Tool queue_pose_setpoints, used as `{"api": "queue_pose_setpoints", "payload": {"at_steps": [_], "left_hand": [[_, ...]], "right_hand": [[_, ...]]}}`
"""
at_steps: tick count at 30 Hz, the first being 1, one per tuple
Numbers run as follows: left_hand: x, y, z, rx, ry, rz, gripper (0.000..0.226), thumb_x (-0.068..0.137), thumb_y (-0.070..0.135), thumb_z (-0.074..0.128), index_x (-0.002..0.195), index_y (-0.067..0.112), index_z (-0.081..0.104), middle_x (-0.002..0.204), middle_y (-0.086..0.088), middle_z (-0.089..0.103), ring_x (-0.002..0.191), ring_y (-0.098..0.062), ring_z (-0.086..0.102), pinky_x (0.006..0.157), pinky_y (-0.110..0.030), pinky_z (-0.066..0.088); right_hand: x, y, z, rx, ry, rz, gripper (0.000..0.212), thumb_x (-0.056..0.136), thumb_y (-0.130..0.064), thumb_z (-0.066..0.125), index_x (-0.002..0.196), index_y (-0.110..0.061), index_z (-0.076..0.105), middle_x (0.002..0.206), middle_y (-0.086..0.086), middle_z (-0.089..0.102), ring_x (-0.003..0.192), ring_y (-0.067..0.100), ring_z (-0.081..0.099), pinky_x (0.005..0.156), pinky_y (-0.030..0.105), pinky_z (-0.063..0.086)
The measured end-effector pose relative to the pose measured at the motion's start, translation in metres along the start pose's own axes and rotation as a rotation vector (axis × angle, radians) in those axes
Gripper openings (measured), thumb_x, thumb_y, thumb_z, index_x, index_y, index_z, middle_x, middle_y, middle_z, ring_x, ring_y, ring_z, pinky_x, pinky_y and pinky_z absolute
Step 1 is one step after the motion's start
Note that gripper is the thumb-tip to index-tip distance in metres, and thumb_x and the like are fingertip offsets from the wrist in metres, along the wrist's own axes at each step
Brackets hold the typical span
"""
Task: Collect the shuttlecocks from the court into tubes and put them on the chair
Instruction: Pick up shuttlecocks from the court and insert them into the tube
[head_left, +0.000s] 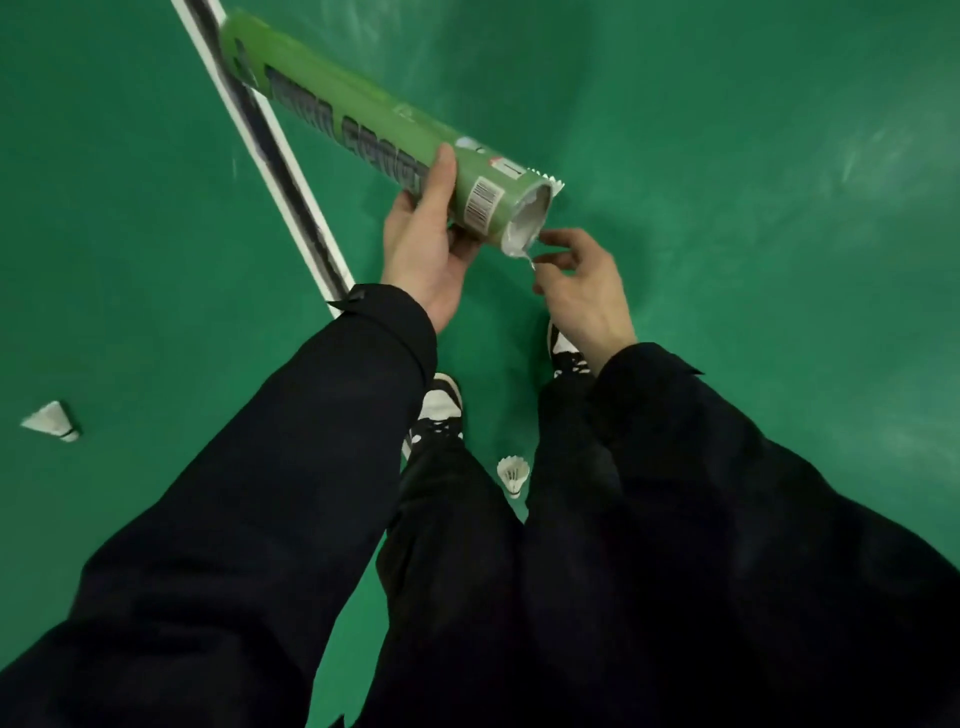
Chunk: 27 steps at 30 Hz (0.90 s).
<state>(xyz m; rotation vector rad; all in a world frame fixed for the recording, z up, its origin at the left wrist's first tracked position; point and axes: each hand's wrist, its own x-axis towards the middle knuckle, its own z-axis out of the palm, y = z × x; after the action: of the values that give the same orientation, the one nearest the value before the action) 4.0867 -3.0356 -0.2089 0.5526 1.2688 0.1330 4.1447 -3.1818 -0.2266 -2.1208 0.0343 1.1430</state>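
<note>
Loading step — left hand (415, 244) wrapped round long green cardboard tube (363, 130), right hand (582, 280) pinching white feathered shuttlecock (524, 223) at its mouth. Next, likely: seat it fully, then fetch white shuttlecock on floor (513, 475) below the tube.

1 green shuttlecock tube (374, 130) is showing. 2 white shuttlecocks are lying on the green court floor (753, 260): 1 at the left (52, 421), 1 between the legs (513, 474). 2 hands are showing, the left hand (423, 249) and the right hand (584, 288), along with 2 black sleeves and 2 black-and-white shoes, the left shoe (439, 408) and the right shoe (566, 353). 1 white court line (270, 161) is crossing the floor.
</note>
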Motion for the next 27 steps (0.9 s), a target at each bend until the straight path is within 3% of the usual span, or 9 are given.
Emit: {"api": "queue_pose_setpoints", "payload": {"at_steps": [6, 10, 13, 16, 18, 20, 23, 25, 27], "left_hand": [[0.078, -0.027, -0.009, 0.002, 0.028, 0.082, 0.054, 0.102, 0.026, 0.064, 0.146, 0.001, 0.044, 0.113, -0.010, 0.074, 0.096, -0.019, 0.075, 0.084, -0.033, 0.060], [0.122, -0.028, -0.005, 0.001, -0.068, 0.135, 0.048, 0.102, 0.023, 0.064, 0.143, 0.003, 0.049, 0.125, -0.010, 0.072, 0.120, -0.025, 0.069, 0.100, -0.038, 0.057], [0.152, -0.026, -0.002, 0.040, -0.120, 0.162, 0.042, 0.103, 0.028, 0.061, 0.141, 0.010, 0.055, 0.136, -0.009, 0.067, 0.128, -0.024, 0.062, 0.102, -0.040, 0.057], [0.176, -0.021, 0.002, 0.047, -0.151, 0.195, 0.046, 0.102, 0.029, 0.061, 0.144, 0.012, 0.053, 0.141, -0.009, 0.063, 0.130, -0.024, 0.060, 0.096, -0.038, 0.058], [0.187, -0.018, 0.003, 0.022, -0.162, 0.209, 0.048, 0.101, 0.028, 0.062, 0.145, 0.011, 0.053, 0.142, -0.010, 0.062, 0.130, -0.025, 0.059, 0.095, -0.039, 0.059], [0.193, -0.016, 0.004, -0.010, -0.161, 0.221, 0.049, 0.100, 0.028, 0.063, 0.145, 0.009, 0.053, 0.140, -0.011, 0.063, 0.128, -0.026, 0.060, 0.092, -0.038, 0.060], [0.198, -0.012, 0.000, -0.078, -0.150, 0.240, 0.052, 0.098, 0.030, 0.067, 0.143, 0.006, 0.054, 0.137, -0.013, 0.065, 0.122, -0.027, 0.063, 0.093, -0.040, 0.060], [0.198, -0.010, -0.008, -0.141, -0.139, 0.236, 0.050, 0.097, 0.032, 0.069, 0.139, 0.006, 0.058, 0.135, -0.015, 0.066, 0.121, -0.028, 0.064, 0.095, -0.041, 0.059], [0.197, -0.010, -0.015, -0.198, -0.139, 0.235, 0.045, 0.096, 0.034, 0.070, 0.131, 0.007, 0.064, 0.132, -0.015, 0.068, 0.118, -0.027, 0.066, 0.092, -0.038, 0.060]], "right_hand": [[0.100, 0.026, 0.013, -0.057, -0.006, -0.090, 0.037, 0.094, -0.014, 0.056, 0.129, -0.023, 0.061, 0.120, -0.003, 0.069, 0.100, 0.023, 0.071, 0.090, 0.050, 0.058], [0.165, 0.041, 0.021, -0.230, -0.014, -0.236, 0.048, 0.095, -0.018, 0.060, 0.142, -0.022, 0.055, 0.145, 0.003, 0.058, 0.119, 0.026, 0.064, 0.105, 0.044, 0.051], [0.208, 0.056, 0.022, -0.379, 0.012, -0.319, 0.058, 0.095, -0.019, 0.063, 0.151, -0.020, 0.046, 0.152, 0.010, 0.049, 0.128, 0.029, 0.057, 0.107, 0.041, 0.047], [0.238, 0.070, 0.027, -0.546, -0.021, -0.305, 0.066, 0.093, -0.026, 0.067, 0.153, -0.022, 0.040, 0.143, 0.014, 0.057, 0.119, 0.035, 0.062, 0.100, 0.048, 0.053], [0.250, 0.077, 0.029, -0.622, -0.043, -0.251, 0.056, 0.091, -0.027, 0.068, 0.144, -0.020, 0.050, 0.127, 0.016, 0.068, 0.105, 0.037, 0.067, 0.091, 0.049, 0.057], [0.251, 0.076, 0.027, -0.494, 0.019, -0.253, 0.029, 0.091, -0.026, 0.067, 0.118, -0.016, 0.066, 0.108, 0.012, 0.075, 0.092, 0.032, 0.069, 0.083, 0.048, 0.059], [0.229, 0.060, 0.018, 0.169, 0.234, -0.419, 0.007, 0.091, -0.020, 0.073, 0.097, -0.016, 0.070, 0.089, -0.002, 0.073, 0.078, 0.015, 0.066, 0.076, 0.038, 0.058], [0.203, 0.042, 0.015, 0.515, 0.254, -0.597, 0.010, 0.093, -0.008, 0.073, 0.094, -0.016, 0.067, 0.087, -0.003, 0.070, 0.077, 0.012, 0.062, 0.075, 0.033, 0.055], [0.186, 0.031, 0.025, 0.564, 0.186, -0.722, 0.017, 0.092, -0.002, 0.074, 0.094, -0.017, 0.067, 0.089, -0.002, 0.071, 0.080, 0.012, 0.063, 0.077, 0.030, 0.054]]}}
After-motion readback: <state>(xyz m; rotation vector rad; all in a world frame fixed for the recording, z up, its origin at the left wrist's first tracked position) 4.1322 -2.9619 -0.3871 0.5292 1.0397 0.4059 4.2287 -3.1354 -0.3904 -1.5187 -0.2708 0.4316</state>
